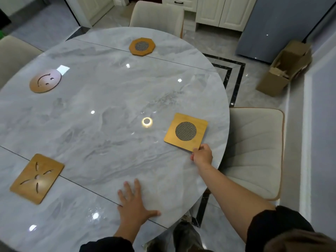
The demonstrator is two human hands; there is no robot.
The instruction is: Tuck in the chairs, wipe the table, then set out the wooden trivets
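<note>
Marble table: right hand fingers pinch square trivet; left hand splayed flat

Four wooden trivets lie flat, well apart on the glossy marble bench: an octagonal mesh trivet far side, a round smiley trivet left, a square slotted trivet near-left, a square mesh trivet right. Three cream chairs sit tucked in.
</note>
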